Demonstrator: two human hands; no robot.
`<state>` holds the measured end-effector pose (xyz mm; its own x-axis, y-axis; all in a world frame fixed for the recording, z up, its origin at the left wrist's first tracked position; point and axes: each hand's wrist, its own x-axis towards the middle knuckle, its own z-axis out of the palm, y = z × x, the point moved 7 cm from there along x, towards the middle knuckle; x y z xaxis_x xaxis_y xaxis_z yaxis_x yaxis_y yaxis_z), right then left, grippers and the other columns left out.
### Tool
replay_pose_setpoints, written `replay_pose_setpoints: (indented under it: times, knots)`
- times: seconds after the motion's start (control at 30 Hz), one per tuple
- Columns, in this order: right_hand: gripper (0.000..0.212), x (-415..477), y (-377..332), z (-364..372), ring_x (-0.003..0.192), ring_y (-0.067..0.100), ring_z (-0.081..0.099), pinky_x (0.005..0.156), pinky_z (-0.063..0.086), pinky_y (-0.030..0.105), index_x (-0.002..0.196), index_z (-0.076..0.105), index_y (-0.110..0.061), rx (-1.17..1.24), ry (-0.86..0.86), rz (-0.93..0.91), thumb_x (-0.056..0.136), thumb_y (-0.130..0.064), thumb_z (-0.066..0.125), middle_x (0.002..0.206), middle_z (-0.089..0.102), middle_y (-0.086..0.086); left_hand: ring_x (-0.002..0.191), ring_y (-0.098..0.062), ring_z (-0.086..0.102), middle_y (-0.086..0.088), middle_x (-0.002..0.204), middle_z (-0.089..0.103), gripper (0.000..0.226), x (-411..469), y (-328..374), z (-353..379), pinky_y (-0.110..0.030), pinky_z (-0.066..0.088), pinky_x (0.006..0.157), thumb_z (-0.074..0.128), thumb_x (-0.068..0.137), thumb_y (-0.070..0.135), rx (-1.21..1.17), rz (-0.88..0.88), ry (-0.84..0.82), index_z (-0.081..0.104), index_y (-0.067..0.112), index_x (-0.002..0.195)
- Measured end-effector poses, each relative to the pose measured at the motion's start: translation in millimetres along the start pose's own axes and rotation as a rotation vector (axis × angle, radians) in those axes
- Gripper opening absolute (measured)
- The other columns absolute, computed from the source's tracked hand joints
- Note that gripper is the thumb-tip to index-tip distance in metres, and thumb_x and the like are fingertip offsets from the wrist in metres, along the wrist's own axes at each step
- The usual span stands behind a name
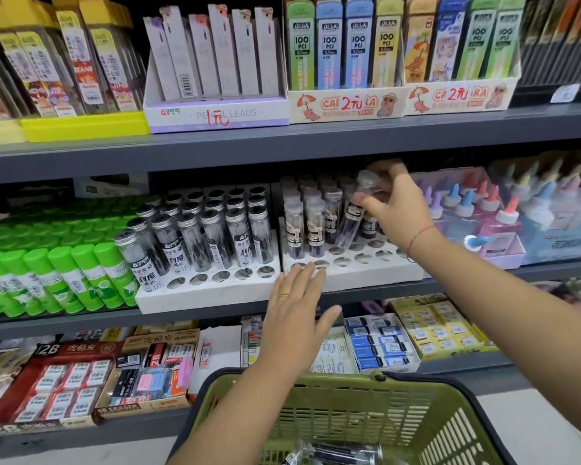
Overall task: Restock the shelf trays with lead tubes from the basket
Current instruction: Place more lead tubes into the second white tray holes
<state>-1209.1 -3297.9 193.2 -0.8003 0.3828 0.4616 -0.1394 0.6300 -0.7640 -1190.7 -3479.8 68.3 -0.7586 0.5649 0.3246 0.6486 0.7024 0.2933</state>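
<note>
Few lead tubes [332, 454] show in the basket [450, 441]. They lie at its bottom by the frame edge, so you can't count them from here.

Your left hand [296, 317] is released, fingers straight and spread. The tips are at the front edge of the right tray [366, 275]. It looks like bracing, but contact is unclear.

That tray's front row of holes is empty and the row behind it looks mostly empty. Only the rows further back hold standing tubes [302, 226].

Your right hand [399, 204] is grasping one tube [353, 213] near its cap. The tube is tilted, with its bottom end just above the open holes mid-tray and not yet seated.

The left tray [208, 295] is fuller, with just its front row open apart from one tube at the left end.

My read is that the restock is partway done. Both trays have front holes left to fill, and the basket stock may not cover them all.
</note>
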Motion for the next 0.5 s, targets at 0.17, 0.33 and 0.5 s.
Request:
replay_pose_setpoints:
  times: [0.17, 0.33, 0.5]
  knots:
    - [0.041, 4.7, 4.4, 18.0, 0.092, 0.024, 0.063, 0.087, 0.051, 0.04, 0.118, 0.046, -0.019, -0.05, -0.071, -0.015, 0.083, -0.022, 0.069, 0.1, 0.064, 0.003, 0.148, -0.009, 0.001, 0.009, 0.161, 0.014, 0.078, 0.6, -1.0, 0.3, -0.026, -0.013, 0.117, 0.008, 0.086, 0.069, -0.004, 0.012, -0.01, 0.016, 0.029, 0.153]
    - [0.042, 7.0, 3.2, 24.6, 0.083, 0.029, 0.063, 0.078, 0.053, 0.044, 0.12, 0.048, -0.022, -0.193, -0.089, -0.069, 0.083, -0.029, 0.068, 0.098, 0.067, 0.009, 0.148, -0.008, -0.001, 0.01, 0.161, 0.013, 0.079, 0.2, -1.9, 1.6, -0.025, -0.016, 0.116, 0.003, 0.084, 0.066, 0.009, 0.009, -0.009, 0.013, 0.03, 0.153]
    - [0.039, 7.2, -2.5, 31.7, 0.083, 0.024, 0.063, 0.071, 0.049, 0.031, 0.119, 0.051, -0.026, -0.288, -0.163, -0.112, 0.083, -0.029, 0.068, 0.1, 0.067, 0.004, 0.148, -0.008, -0.003, 0.01, 0.161, 0.011, 0.079, 0.1, -1.9, 1.0, -0.024, -0.018, 0.115, 0.004, 0.084, 0.067, 0.013, 0.006, -0.02, 0.012, 0.03, 0.153]
